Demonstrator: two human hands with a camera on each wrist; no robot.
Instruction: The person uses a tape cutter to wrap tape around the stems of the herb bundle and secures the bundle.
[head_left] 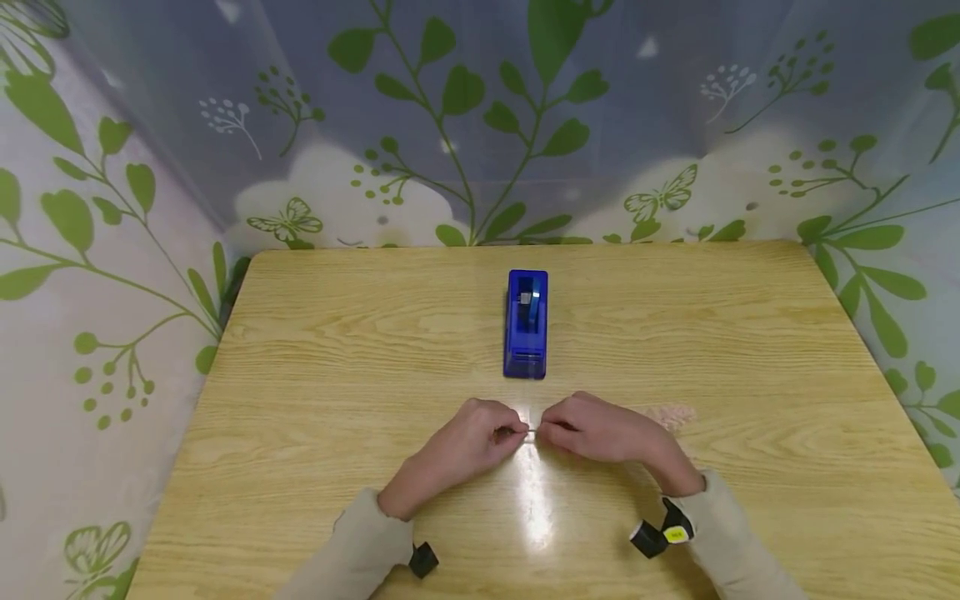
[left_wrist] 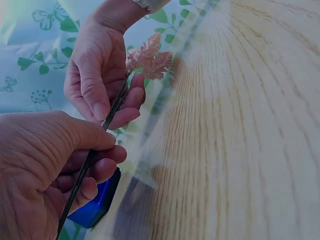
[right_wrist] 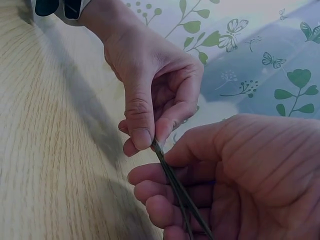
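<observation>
Dark green artificial flower stems (right_wrist: 175, 181) run between both hands above the table, with a pink feathery flower head (left_wrist: 150, 58) at the right end. My left hand (head_left: 474, 440) pinches the stems between thumb and fingers, their tail running back under its palm in the left wrist view. Just beside it, my right hand (head_left: 603, 428) holds the same stems with thumb and curled fingers, the flower head sticking out past it. A small shiny whitish patch (right_wrist: 160, 146) shows on the stems where the fingertips of the two hands meet.
A blue tape dispenser (head_left: 527, 343) stands on the wooden table (head_left: 360, 333) just beyond the hands. Behind the table hangs a leaf-patterned curtain (head_left: 420, 125). Each sleeve carries a small black wrist camera (head_left: 648, 539).
</observation>
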